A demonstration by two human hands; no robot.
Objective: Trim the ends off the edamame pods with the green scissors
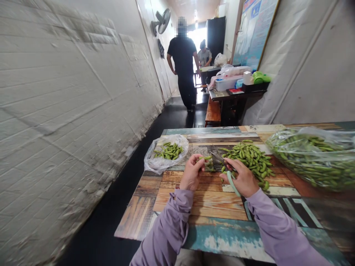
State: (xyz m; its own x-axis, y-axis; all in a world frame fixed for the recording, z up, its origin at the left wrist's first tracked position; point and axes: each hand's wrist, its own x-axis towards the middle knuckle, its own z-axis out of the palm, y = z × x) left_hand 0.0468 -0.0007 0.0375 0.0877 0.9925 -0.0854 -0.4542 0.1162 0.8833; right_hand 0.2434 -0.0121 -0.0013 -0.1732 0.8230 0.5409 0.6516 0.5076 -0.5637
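The head view looks down on a painted wooden tabletop (216, 207). The left hand (191, 173) pinches 1 green bean pod (205, 157) between its fingertips, just above the tabletop's middle. The right hand (240, 179) is closed around the pale green handle of a pair of scissors (225, 170), whose blades point at the pod. A loose pile of pods (251, 157) lies just beside the right hand. To the left, an open plastic bag (163, 155) holds a small heap of pods; on the right, a larger clear bag (316, 157) is packed with pods and cut off by the frame edge. The scissor blades are hard to make out. Down the corridor a person (183, 62) stands beside a cluttered far table (235, 94).
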